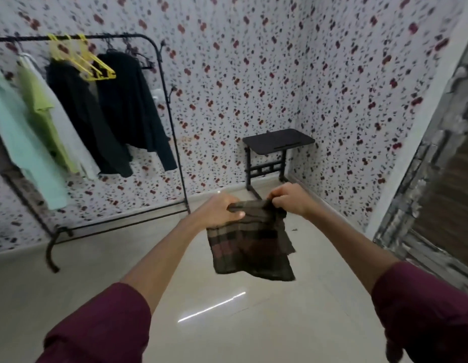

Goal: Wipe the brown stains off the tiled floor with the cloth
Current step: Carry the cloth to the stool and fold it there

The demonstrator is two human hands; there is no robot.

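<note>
Cloth (249,247) (plaid, unlabelled) hangs from both hands.

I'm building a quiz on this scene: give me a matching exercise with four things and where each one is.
Things:
1. cloth
2. yellow hangers
3. small black table
4. clothes rack

Places:
A. standing in the room's corner
B. held up by left hand and right hand
C. standing along the left wall
D. hooked on the top rail

Pairs: 1-B, 2-D, 3-A, 4-C
</note>
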